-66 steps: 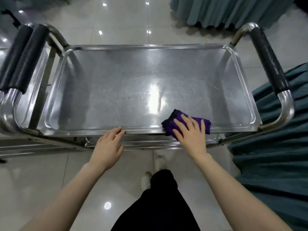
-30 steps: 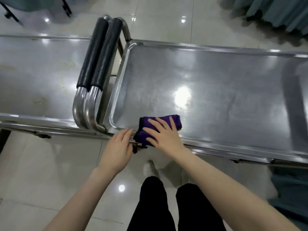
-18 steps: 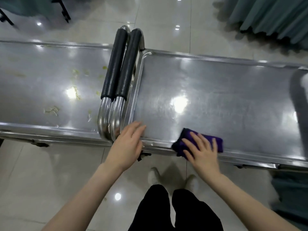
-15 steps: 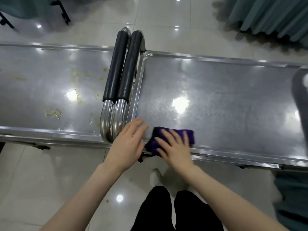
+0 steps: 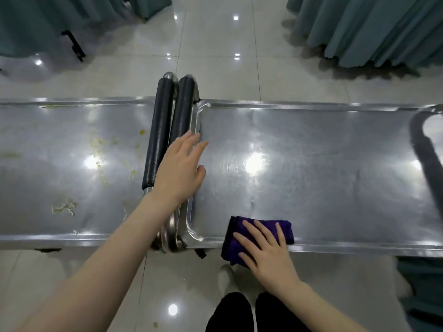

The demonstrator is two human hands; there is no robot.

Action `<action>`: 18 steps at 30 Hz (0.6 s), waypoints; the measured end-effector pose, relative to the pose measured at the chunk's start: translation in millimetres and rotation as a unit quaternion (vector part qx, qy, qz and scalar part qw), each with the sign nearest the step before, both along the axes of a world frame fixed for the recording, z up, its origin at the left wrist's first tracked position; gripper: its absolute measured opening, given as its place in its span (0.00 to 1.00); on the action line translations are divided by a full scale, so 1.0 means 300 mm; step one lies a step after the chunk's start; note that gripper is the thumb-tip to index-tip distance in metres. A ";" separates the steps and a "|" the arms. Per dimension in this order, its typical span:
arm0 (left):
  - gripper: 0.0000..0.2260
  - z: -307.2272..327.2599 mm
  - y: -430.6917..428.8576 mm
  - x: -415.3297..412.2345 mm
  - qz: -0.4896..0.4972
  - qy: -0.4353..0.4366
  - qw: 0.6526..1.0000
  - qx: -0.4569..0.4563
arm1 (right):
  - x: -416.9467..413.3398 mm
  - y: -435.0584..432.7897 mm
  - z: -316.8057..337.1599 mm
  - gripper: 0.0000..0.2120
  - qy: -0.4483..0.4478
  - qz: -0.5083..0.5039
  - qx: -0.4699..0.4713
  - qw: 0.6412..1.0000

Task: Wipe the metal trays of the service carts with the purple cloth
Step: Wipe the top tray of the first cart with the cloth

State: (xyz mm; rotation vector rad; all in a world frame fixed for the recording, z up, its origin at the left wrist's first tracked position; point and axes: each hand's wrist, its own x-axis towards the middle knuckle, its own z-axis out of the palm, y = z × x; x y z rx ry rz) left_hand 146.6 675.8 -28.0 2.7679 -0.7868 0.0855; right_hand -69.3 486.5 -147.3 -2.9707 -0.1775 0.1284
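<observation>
Since half a second ago the left hand (image 5: 178, 172) has left the rim for the black handle (image 5: 182, 123), fingers straight and together. The left tray (image 5: 72, 164) holds yellowish crumbs (image 5: 63, 208). On the right tray (image 5: 323, 168), the right hand (image 5: 266, 250) presses the purple cloth (image 5: 259, 230) at the near edge, fingers spread flat.

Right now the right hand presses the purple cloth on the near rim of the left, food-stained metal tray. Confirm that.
Wrong tray. The head view shows the right hand pressing the purple cloth on the near rim of the right, clean metal tray; the food-stained metal tray lies to the left, untouched.
</observation>
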 end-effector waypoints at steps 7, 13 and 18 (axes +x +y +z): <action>0.23 -0.025 -0.019 0.064 0.002 -0.007 0.999 0.038 | 0.364 0.319 -0.044 0.23 -0.021 -0.057 0.029 0.998; 0.25 -0.021 -0.038 0.045 0.023 -0.014 0.994 0.107 | 0.439 0.023 -0.051 0.23 -0.030 -0.126 0.014 0.992; 0.26 -0.040 -0.111 0.006 0.048 0.015 0.996 0.073 | 0.314 -0.423 -0.035 0.24 0.012 -0.455 0.017 0.890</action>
